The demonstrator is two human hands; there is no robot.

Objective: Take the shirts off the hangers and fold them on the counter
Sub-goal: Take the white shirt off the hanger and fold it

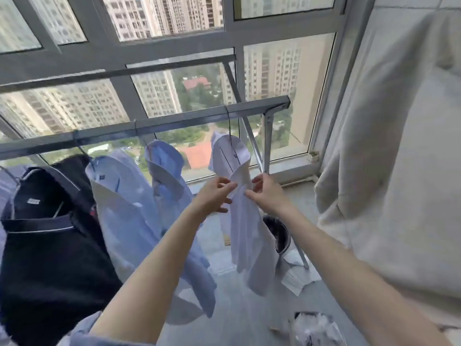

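Fingers point(225, 188) pinching white shirt point(245, 223) — left hand point(214, 197), right hand point(269, 193)

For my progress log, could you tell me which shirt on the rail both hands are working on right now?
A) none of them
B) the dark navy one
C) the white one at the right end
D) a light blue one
C: the left hand and the right hand both pinch the front of the white shirt just below its collar, while it hangs on its hanger from the rail.
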